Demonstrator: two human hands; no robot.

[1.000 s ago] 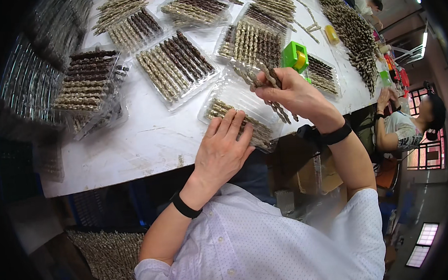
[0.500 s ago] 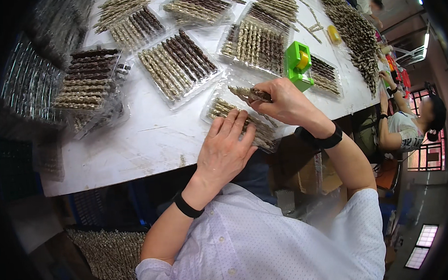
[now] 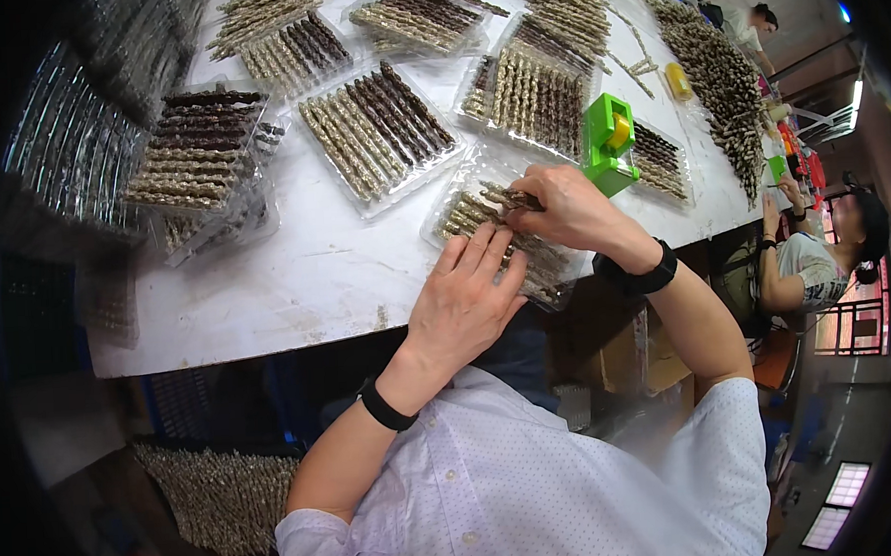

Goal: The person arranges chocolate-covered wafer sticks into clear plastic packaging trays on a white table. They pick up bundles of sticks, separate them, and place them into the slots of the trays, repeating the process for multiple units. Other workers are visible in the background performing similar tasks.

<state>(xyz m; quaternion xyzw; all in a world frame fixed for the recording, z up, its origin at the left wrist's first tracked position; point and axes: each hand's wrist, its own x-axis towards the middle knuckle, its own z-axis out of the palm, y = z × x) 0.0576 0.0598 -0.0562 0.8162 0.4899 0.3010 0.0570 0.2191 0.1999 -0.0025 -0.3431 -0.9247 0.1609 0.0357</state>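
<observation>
A clear plastic tray (image 3: pixel 431 224) lies at the table's front edge, partly covered by my hands. Gold twisted sticks (image 3: pixel 463 216) fill part of it. My left hand (image 3: pixel 474 299) rests on its near side, fingers stretched flat over the sticks. Above the tray's far part, my right hand (image 3: pixel 574 208) pinches a small bunch of twisted sticks (image 3: pixel 507 196), their tips pointing left and low over the tray. Their lower ends are hidden by my fingers. Just beyond my right hand stands a green tape dispenser (image 3: pixel 609 157) with yellow tape.
Filled trays of gold and dark brown sticks (image 3: pixel 375 132) lie across the table. A stack of filled trays (image 3: pixel 202 154) stands left, beside tall stacks of clear trays (image 3: pixel 77 145). Loose sticks (image 3: pixel 711 88) are heaped far right, near a yellow roll (image 3: pixel 678 81). A person (image 3: pixel 803 257) sits right.
My right hand has lowered the bunch of sticks closer to the tray. My left hand stays laid on the tray. The whole view has shifted slightly.
</observation>
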